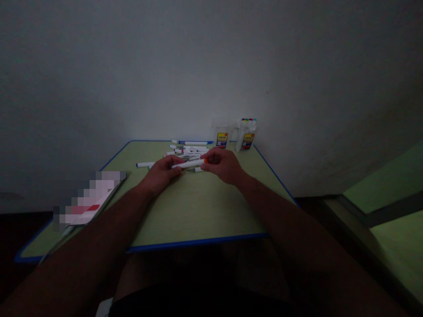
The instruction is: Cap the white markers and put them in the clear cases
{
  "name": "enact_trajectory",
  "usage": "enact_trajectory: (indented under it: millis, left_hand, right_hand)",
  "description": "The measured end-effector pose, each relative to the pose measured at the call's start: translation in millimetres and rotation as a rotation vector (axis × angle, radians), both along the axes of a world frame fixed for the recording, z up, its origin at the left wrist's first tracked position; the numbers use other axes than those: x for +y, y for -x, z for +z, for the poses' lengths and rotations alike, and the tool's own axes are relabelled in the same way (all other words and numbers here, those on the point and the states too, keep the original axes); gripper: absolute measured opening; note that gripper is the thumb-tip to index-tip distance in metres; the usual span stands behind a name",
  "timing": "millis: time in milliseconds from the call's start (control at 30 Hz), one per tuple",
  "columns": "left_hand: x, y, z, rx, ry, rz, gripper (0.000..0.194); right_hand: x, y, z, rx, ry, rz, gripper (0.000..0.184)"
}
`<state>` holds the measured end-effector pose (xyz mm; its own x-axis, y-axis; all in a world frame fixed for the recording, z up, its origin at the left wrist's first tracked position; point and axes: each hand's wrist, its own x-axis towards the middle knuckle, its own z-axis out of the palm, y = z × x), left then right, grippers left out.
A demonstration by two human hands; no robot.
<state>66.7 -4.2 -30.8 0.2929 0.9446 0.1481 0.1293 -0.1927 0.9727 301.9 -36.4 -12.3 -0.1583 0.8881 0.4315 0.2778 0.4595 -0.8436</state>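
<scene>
Both hands hold one white marker (193,163) with an orange end, lying almost level above the table. My left hand (162,171) is closed around its left end. At the orange end, my right hand (224,164) pinches it between thumb and fingers. Just behind the hands lies a loose pile of white markers (190,149), several with coloured ends. A marker with a dark blue end (143,165) rests left of my left hand. Under the held marker, another marker (195,170) lies on the tabletop, partly hidden by my right hand.
Against the wall stand a clear plastic case (222,137) with a yellow label and a second clear case (247,135) holding markers with coloured ends. A partly blurred flat pink-white item (95,200) lies at the left. The pale green table (198,211) has a blue edge.
</scene>
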Motion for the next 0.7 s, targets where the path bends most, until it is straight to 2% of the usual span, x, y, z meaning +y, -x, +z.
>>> enact_trajectory:
  millis: [133, 267, 367, 533, 700]
  left_hand:
    - [2, 0, 0.1, -0.040, -0.061, 0.045, 0.031]
    - [3, -3, 0.0, -0.142, -0.133, 0.127, 0.028]
    - [1, -6, 0.8, -0.213, -0.125, 0.122, 0.033]
    - [-5, -14, 3.7, -0.264, -0.149, 0.060, 0.031]
    - [-10, -16, 6.8, -0.198, -0.181, 0.074, 0.028]
  right_hand:
    - [5, -6, -2.6, -0.032, -0.024, -0.026, 0.025]
    - [12, -18, -7.0, -0.182, 0.001, -0.193, 0.018]
    - [15, -25, -10.5, -0.342, 0.033, -0.276, 0.017]
    - [14, -25, -13.8, -0.537, 0.070, -0.246, 0.020]
    - [13, -23, -15.7, -0.556, 0.072, -0.231, 0.021]
